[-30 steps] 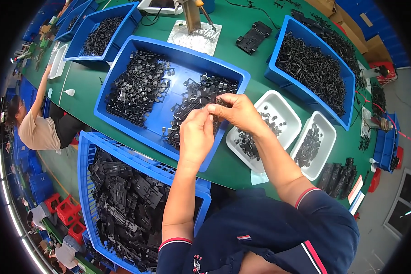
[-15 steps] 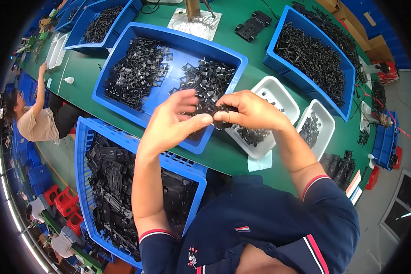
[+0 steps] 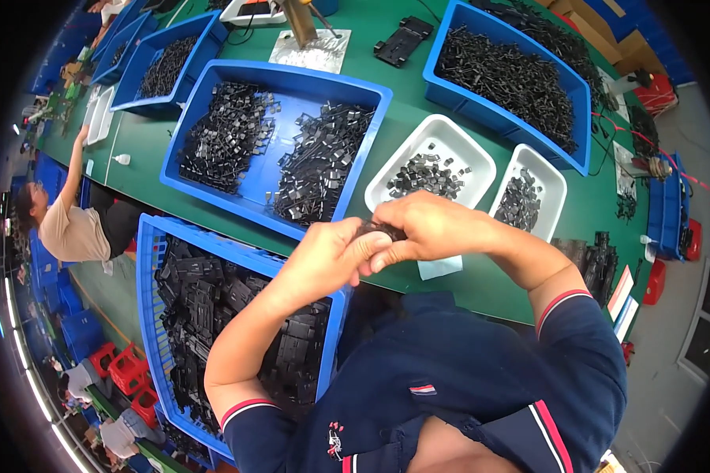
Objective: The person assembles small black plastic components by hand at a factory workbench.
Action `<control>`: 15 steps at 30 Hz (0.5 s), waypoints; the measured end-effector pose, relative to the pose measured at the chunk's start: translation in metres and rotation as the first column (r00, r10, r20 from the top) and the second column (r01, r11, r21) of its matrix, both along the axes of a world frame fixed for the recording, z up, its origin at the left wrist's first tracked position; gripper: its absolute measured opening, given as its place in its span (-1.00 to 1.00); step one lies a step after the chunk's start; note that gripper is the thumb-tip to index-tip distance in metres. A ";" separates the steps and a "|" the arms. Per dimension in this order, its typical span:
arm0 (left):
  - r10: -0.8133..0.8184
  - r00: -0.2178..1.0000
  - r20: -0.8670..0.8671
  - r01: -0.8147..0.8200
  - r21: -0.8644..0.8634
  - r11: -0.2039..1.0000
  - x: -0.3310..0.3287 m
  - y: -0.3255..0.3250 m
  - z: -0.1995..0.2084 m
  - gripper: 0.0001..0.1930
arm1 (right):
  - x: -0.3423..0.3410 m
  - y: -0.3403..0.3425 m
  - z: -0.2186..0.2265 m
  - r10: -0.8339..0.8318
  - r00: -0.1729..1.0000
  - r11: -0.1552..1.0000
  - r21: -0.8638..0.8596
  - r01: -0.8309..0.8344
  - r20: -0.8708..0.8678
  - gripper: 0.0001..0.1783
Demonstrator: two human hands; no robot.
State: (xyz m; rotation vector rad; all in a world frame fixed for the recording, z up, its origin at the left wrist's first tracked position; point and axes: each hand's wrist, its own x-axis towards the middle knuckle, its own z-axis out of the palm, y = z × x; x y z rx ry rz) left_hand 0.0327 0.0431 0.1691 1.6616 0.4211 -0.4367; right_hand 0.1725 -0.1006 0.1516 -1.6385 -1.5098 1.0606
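Where the left hand (image 3: pixel 323 256) had its fingers spread half a second earlier, they are now drawn in close against the right hand (image 3: pixel 434 225), and the fingers of both hands are narrow around a dark part (image 3: pixel 380 230). The part is held between the two hands, in front of the wearer's chest, above the near edge of the tabletop (image 3: pixel 489 288). Most of it is covered; its shape, and whether it is one piece or several, cannot be told.

Position also differs: the hands earlier showed over the right end of the blue tub (image 3: pixel 264 169) and now show nearer the body. The camera view has shifted too, so the share due to hand travel is uncertain. Judged from this, the work is at present two-handed handling of the part, not picking from a container, and neither hand is free.

Surroundings noted: the blue tub carries two separate heaps of black pieces. A square tray (image 3: pixel 459 148) and a narrow tray (image 3: pixel 533 160), both white and side by side, hold small dark pieces. A crate (image 3: pixel 143 272) of flat black pieces stands beside the tabletop's near edge, to the left.
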 end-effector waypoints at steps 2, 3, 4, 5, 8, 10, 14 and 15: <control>-0.034 0.998 -0.049 0.030 -0.073 0.997 -0.001 -0.008 0.011 -0.66 | -0.002 -0.011 0.007 0.015 1.000 0.999 -0.048 -0.015 -0.009 -0.50; -0.073 0.995 -0.061 0.068 -0.083 0.994 -0.002 -0.013 0.011 -0.64 | -0.003 -0.018 0.009 0.028 1.000 0.996 -0.081 -0.028 0.001 -0.52; -0.112 0.991 -0.074 0.105 -0.094 0.990 -0.003 -0.019 0.013 -0.63 | -0.004 -0.024 0.012 0.041 0.999 0.992 -0.117 -0.040 0.008 -0.54; -0.163 0.979 -0.126 0.153 -0.083 0.985 -0.001 -0.025 0.019 -0.61 | -0.003 -0.028 0.016 0.095 0.995 0.987 -0.134 -0.090 0.032 -0.57; -0.253 0.956 -0.146 0.237 -0.121 0.964 0.004 -0.038 0.018 -0.64 | -0.003 -0.044 0.025 0.145 0.989 0.972 -0.193 -0.138 0.027 -0.56; -0.333 0.928 -0.167 0.309 -0.151 0.939 0.006 -0.046 0.021 -0.64 | 0.000 -0.056 0.028 0.152 0.971 0.970 -0.162 -0.182 -0.184 -0.58; -0.502 0.850 -0.158 0.446 -0.292 0.846 0.008 -0.065 0.035 -0.64 | 0.005 -0.084 0.039 0.321 0.894 0.937 -0.032 -0.348 -0.312 -0.63; -0.509 0.859 -0.063 0.467 -0.313 0.827 0.004 -0.075 0.035 -0.61 | 0.004 -0.093 0.043 0.310 0.831 0.931 -0.029 -0.363 -0.463 -0.61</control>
